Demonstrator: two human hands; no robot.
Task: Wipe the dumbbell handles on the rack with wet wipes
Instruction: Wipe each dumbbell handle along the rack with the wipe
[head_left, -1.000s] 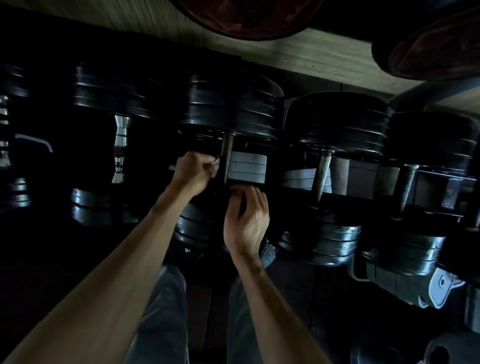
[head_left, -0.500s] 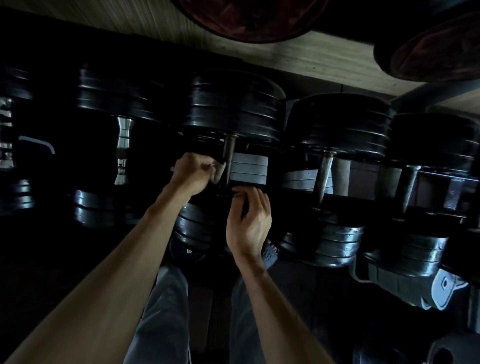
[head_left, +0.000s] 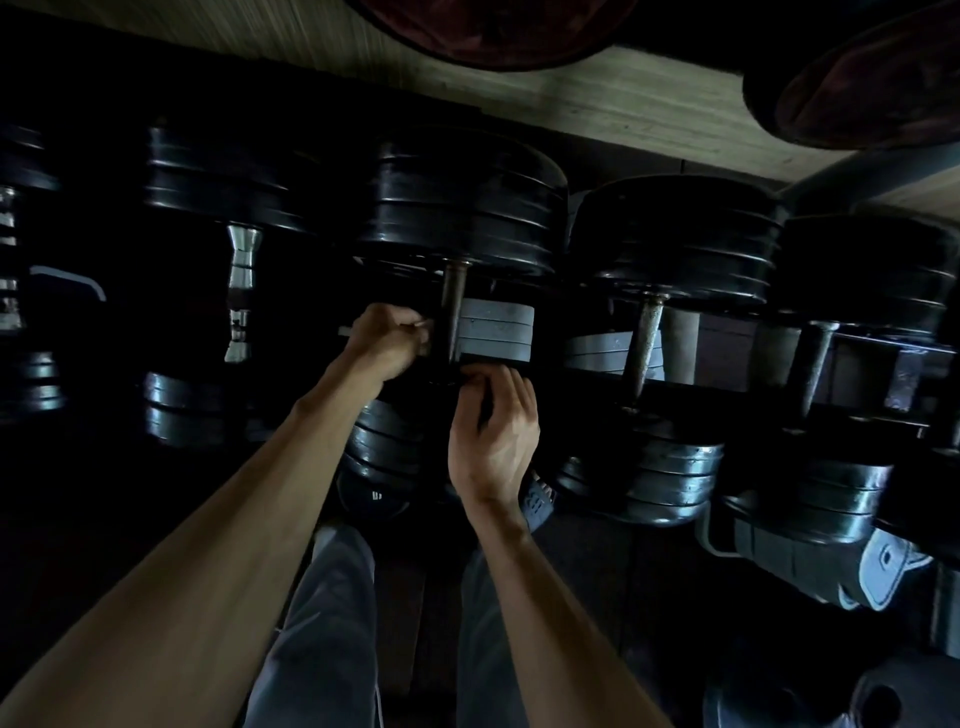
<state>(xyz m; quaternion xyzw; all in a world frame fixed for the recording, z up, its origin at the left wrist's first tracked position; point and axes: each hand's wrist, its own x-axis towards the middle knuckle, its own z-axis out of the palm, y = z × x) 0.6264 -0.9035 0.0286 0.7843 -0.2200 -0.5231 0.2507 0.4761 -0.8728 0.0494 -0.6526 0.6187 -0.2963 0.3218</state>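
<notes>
Left hand: the left hand (head_left: 387, 340) is at frame centre, just left of the dumbbell handle (head_left: 453, 306). Its fingers are curled tight on a pale scrap that appears to be the wet wipe (head_left: 422, 325), probably to press it against the bar.
Right hand: the right hand (head_left: 493, 431) sits just below, fingers bent over the dark inner plate at the foot of the handle. It seems to steady the dumbbell; what exactly it grips is too dark to tell.
Task thing: the handle runs upright between the upper plate stack (head_left: 460, 202) and a lower stack (head_left: 384, 441) on the rack.
Neighbours: a rusty handle (head_left: 644, 343) lies right of centre, another handle (head_left: 818, 364) at far right, and a chrome handle (head_left: 241, 291) at left.
Obstacles: the wide plates crowd each bar, leaving a narrow gap for the hand. Grey plates (head_left: 496, 332) sit behind the handle.
Below: grey trouser legs (head_left: 322, 623) fill the lower centre.
</notes>
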